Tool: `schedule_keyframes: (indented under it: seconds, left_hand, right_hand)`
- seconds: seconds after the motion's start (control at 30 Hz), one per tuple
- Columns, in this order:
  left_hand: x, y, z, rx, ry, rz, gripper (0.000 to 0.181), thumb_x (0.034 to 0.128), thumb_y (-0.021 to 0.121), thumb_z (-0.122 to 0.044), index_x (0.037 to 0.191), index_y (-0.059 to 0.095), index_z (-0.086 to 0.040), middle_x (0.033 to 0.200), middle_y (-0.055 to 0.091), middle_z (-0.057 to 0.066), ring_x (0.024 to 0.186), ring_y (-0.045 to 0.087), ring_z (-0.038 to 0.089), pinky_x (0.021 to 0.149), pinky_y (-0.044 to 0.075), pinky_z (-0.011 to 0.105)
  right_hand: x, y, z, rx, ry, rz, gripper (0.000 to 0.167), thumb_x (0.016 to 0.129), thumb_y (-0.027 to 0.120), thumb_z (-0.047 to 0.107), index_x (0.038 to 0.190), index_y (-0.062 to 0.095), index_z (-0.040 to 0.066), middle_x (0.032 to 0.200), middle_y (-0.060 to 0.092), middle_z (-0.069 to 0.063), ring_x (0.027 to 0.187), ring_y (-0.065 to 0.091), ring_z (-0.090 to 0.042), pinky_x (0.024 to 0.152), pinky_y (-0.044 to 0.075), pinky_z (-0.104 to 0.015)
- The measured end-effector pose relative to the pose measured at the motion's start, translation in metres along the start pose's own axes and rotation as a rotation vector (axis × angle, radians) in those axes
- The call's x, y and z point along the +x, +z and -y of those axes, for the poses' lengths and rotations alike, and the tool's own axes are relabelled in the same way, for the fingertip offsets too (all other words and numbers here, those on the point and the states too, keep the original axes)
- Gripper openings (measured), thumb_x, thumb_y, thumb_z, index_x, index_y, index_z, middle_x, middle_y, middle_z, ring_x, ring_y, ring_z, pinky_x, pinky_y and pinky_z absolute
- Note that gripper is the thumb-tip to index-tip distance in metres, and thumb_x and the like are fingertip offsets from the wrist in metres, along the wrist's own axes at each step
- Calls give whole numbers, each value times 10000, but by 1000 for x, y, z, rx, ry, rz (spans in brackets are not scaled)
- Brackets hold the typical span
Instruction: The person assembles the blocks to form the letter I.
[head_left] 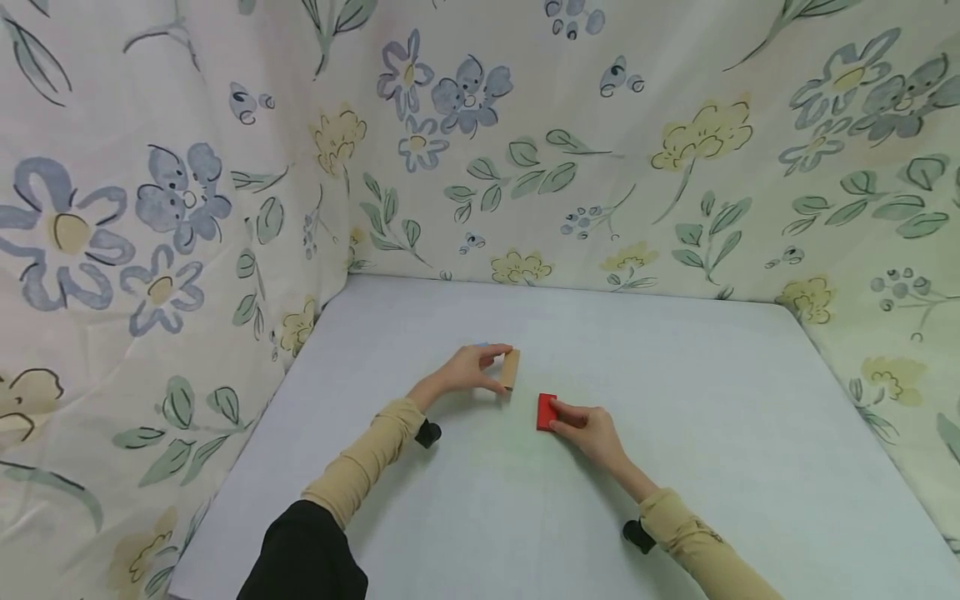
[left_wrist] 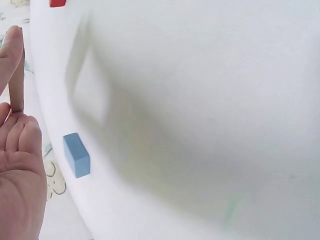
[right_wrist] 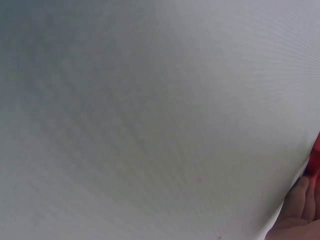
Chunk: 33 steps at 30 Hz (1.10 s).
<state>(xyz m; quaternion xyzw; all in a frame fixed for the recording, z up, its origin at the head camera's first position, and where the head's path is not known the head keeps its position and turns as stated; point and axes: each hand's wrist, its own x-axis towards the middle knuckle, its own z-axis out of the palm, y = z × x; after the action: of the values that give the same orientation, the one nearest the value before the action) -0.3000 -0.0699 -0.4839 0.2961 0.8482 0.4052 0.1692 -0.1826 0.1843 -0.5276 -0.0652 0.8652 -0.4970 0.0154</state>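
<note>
My left hand [head_left: 468,371] pinches a tan wooden block [head_left: 511,369] by its two ends, between thumb and fingers. Its shadow in the left wrist view falls apart from it, so the wooden block [left_wrist: 17,87] is held above the table. Just behind that hand lies a blue block [left_wrist: 76,155], mostly hidden in the head view. My right hand [head_left: 592,429] pinches a flat red block [head_left: 546,412] at its right side, nearer to me than the wooden one. In the right wrist view only part of the right hand [right_wrist: 299,207] and a bit of red show at the edge.
Both hands are over a white table [head_left: 712,400]. Floral cloth [head_left: 555,192] hangs behind it and along the left and right sides. Black wrist devices [head_left: 428,433] sit under both forearms.
</note>
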Motion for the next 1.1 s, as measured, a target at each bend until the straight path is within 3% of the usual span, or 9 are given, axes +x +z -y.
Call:
schedule_keyframes:
  seconds: [0.27, 0.67, 1.1]
  left_hand:
    - [4, -12, -9, -36, 17, -43, 811, 726, 825, -182, 1429, 428, -102, 1491, 415, 59, 1363, 416, 221, 1087, 404, 272]
    - [5, -25, -23, -13, 49, -88, 806, 742, 816, -217, 1432, 418, -89, 1491, 414, 72, 1355, 428, 213, 1090, 406, 282]
    - [15, -29, -37, -59, 52, -97, 807, 719, 831, -211, 1420, 442, -126, 1485, 425, 26, 1366, 411, 157, 1095, 387, 236]
  right_hand:
    - [0, 0, 0, 4, -17, -12, 427, 817, 738, 131, 1231, 641, 103, 1231, 636, -108, 1195, 578, -278, 971, 505, -433]
    - [1, 1, -1, -1, -23, -16, 423, 811, 745, 141, 1221, 648, 107, 1210, 648, -95, 1188, 585, -261, 970, 509, -415]
    - [1, -1, 1, 2, -26, -13, 422, 813, 744, 149, 1221, 649, 107, 1213, 645, -99, 1191, 582, -271, 981, 493, -454]
